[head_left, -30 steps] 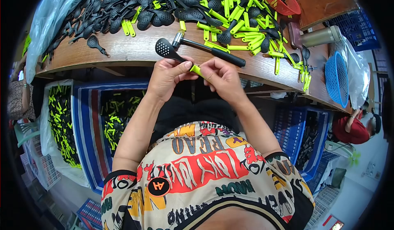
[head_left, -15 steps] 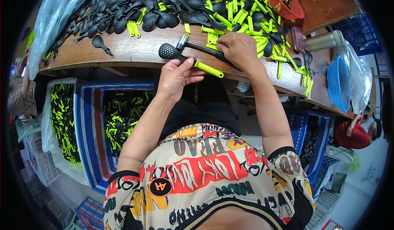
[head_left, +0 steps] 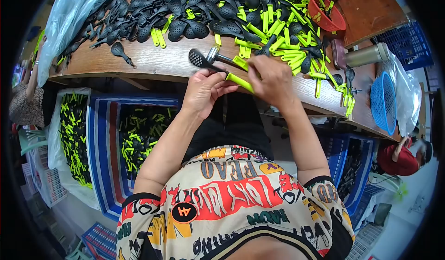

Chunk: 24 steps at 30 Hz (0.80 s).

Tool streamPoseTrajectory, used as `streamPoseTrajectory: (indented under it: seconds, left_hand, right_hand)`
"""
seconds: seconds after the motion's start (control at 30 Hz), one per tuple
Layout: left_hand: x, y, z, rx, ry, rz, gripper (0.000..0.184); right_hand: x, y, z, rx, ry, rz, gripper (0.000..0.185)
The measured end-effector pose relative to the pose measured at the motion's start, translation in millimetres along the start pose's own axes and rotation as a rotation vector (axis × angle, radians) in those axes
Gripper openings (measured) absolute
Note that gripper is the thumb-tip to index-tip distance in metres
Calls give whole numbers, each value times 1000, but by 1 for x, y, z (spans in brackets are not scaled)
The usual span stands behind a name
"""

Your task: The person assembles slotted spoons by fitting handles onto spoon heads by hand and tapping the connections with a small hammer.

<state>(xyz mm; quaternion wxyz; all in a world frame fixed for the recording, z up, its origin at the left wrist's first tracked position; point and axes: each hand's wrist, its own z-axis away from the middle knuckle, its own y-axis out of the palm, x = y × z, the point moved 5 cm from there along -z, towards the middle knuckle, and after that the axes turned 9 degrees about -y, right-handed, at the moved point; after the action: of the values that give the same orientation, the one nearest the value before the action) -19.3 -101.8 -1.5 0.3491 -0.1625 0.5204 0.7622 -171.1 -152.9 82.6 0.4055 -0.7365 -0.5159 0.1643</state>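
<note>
Hammer [head_left: 212, 54] apparently partly behind right hand [head_left: 274, 80]

The right hand [head_left: 273, 81], which pinched the end of the lime handle [head_left: 239, 81] a second ago and then went toward 1 o'clock over the hammer [head_left: 212, 54], has dropped back toward 6 o'clock — fingers curled, whether touching the lime handle's end or just beside it is unclear. The hammer's black shaft, plainly visible at first, is now mostly hidden — and the slotted spoon's head [head_left: 198, 58] has turned, showing narrower and blurred
</note>
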Motion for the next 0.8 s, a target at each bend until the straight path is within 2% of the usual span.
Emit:
streamPoseTrajectory:
  seconds: [0.07,0.1,0.13,0.2,0.3,0.33,0.4,0.5,0.6,0.7,0.8]
  left_hand:
    - [-1,2,-3,27,-1,-13,16]
    - [-2,3,-4,43,14,-29,16]
    - [-2,3,-4,57,28,-45,17]
    - [-1,3,-3,77,36,-49,18]
    - [0,3,-2,62,52,-65,14]
    - [0,7,1,73,40,-35,16]
    - [0,12,3,86,30,-7,19]
    - [-3,15,7,46,67,33,18]
    - [-3,18,10,85,28,90,17]
    - [0,13,8,32,26,19,17]
    - [0,10,8,13,9,-16,19]
  right_hand:
    - [0,7,12,-51,124,-242,9]
    - [-1,10,17,-26,252,-369,13]
    - [0,10,21,-24,256,-368,13]
    - [-4,18,30,-20,430,-654,16]
    - [3,13,31,-30,462,-738,19]
    - [4,12,31,-30,463,-738,19]
    - [12,4,25,-75,287,-475,22]
    - [24,-5,19,-149,159,-329,25]
    - [29,-7,17,-146,115,-247,25]
    - [32,-3,17,-144,70,-225,25]
    - [29,-3,19,-109,129,-209,22]
